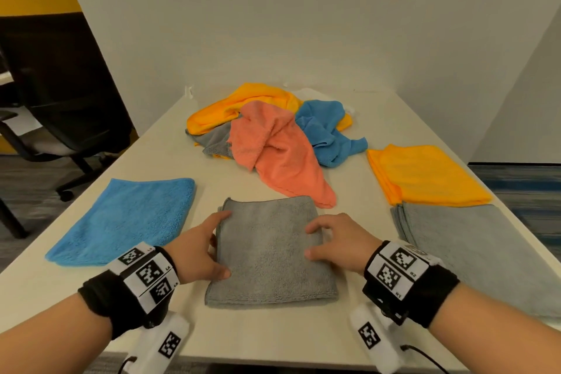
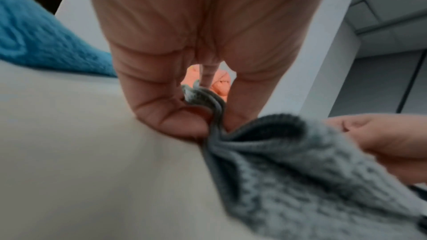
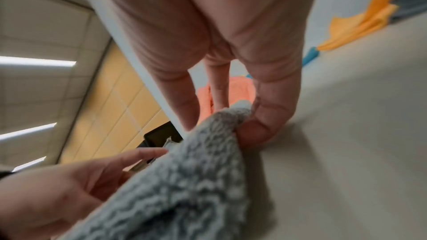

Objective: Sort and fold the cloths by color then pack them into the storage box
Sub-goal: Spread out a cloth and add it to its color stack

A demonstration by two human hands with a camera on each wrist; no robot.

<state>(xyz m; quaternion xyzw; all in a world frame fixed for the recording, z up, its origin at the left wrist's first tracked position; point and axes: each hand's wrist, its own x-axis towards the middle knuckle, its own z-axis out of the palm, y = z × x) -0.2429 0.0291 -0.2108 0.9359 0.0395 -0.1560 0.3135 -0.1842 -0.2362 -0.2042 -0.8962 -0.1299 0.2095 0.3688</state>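
Folded gray cloth (image 1: 271,252) lies on table (image 1: 158,146), nearer me than the unsorted pile (image 1: 273,133). My left hand (image 1: 197,252) and right hand (image 1: 340,243) each pinch a side edge. I'd keep layers aligned while lifting.

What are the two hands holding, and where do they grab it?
Both hold the folded gray cloth: the left hand pinches its left edge, the right hand pinches its right edge.

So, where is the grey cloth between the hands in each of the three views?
Head: grey cloth lies low centre, between both hands.
Left wrist: lower right, its edge pinched by the left hand.
Right wrist: bottom centre, its corner pinched by the right hand.
Shared landmark: salmon cloth, seen beyond the fingers.
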